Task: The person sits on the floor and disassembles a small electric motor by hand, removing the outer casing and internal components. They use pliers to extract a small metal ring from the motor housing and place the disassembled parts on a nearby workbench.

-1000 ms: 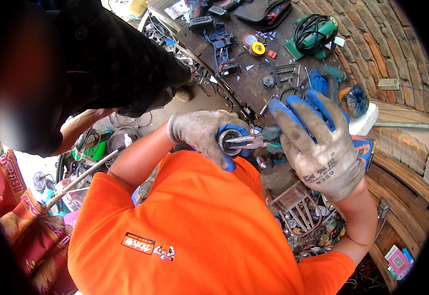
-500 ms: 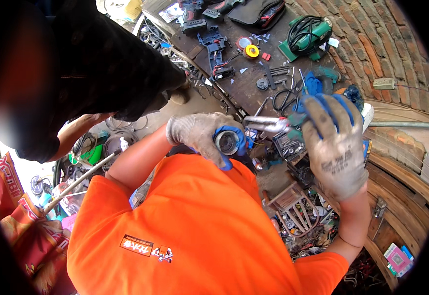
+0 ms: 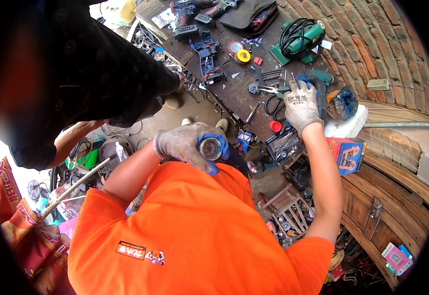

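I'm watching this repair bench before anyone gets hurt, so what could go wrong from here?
1. The right hand reaches far across a bench crowded with loose tools, pliers among them; it might knock some off or snag the glove.
2. The left hand alone grips the round metal part in mid-air, so it could slip.
3. Another person's dark sleeve hangs close by and might get bumped.

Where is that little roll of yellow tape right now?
In the head view the yellow tape roll lies near the top centre on the dark workbench, beside a red-rimmed disc, left of the green power tool.
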`<state>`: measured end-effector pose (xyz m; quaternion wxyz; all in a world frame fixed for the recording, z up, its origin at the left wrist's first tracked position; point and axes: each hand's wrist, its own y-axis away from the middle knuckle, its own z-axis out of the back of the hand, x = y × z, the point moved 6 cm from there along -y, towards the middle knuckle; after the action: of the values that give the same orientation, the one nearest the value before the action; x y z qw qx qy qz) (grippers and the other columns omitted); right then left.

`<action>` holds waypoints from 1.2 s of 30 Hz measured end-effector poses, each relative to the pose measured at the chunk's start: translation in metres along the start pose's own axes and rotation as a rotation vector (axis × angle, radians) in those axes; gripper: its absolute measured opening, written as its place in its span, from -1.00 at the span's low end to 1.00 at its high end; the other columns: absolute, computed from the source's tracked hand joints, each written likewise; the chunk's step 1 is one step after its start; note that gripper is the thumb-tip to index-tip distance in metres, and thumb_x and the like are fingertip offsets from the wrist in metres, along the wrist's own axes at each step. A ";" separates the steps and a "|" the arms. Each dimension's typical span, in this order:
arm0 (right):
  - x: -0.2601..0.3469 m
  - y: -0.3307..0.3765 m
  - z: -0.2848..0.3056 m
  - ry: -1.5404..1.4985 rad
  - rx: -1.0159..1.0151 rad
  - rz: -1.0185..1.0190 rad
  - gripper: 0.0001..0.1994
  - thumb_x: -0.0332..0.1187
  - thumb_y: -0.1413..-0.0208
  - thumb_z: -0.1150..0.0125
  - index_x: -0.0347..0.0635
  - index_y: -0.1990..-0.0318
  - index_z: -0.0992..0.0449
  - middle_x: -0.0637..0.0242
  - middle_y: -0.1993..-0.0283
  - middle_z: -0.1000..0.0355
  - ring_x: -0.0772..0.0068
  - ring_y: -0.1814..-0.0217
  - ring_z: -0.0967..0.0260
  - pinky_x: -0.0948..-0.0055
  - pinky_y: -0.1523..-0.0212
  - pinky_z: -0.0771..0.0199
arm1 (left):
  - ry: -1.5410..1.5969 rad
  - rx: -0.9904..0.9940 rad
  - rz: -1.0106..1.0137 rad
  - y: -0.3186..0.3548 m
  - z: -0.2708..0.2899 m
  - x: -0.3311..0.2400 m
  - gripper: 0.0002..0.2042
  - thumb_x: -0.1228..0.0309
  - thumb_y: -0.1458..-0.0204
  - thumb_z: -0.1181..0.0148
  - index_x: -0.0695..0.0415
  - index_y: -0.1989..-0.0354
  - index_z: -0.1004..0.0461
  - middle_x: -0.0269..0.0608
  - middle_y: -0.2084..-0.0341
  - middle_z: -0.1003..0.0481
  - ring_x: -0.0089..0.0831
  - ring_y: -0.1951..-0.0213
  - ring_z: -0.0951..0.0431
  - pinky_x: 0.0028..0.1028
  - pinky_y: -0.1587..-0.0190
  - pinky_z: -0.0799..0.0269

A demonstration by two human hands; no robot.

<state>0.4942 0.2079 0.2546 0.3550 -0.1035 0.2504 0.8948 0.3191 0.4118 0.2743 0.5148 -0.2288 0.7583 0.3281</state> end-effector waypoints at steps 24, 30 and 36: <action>0.011 0.107 0.145 -0.568 -0.332 0.281 -0.78 -0.45 0.15 -0.28 -0.21 0.26 -0.58 0.14 -0.14 -0.43 -0.02 -0.21 -0.35 0.02 -0.19 -0.34 | -0.103 -0.059 -0.090 -0.003 0.014 -0.014 -0.41 0.23 0.28 -0.68 0.17 0.06 -0.55 -0.25 0.28 -0.61 -0.45 0.25 -0.58 -0.42 0.18 -0.52; 0.031 0.126 0.163 -0.573 -0.290 0.321 -0.69 -0.46 0.34 -0.41 -0.23 0.31 -0.54 0.14 -0.15 -0.43 -0.04 -0.18 -0.35 -0.04 -0.12 -0.37 | -0.150 0.009 -0.014 -0.007 0.012 -0.024 -0.39 0.27 0.30 -0.64 0.19 0.01 -0.54 -0.18 0.17 -0.58 -0.37 0.15 -0.59 -0.37 0.09 -0.50; 0.036 0.129 0.164 -0.621 -0.243 0.350 -0.70 -0.50 0.30 -0.36 -0.26 0.28 -0.55 0.10 -0.17 -0.43 -0.09 -0.21 -0.34 -0.05 -0.15 -0.37 | -0.234 0.018 -0.075 -0.004 0.009 -0.030 -0.39 0.22 0.28 -0.63 0.19 0.02 -0.54 -0.12 0.18 -0.56 -0.28 0.13 -0.58 -0.33 0.10 -0.50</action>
<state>0.3784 0.2339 0.4299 0.2410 0.1757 0.0366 0.9538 0.3386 0.4156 0.2991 0.6138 -0.2123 0.6868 0.3265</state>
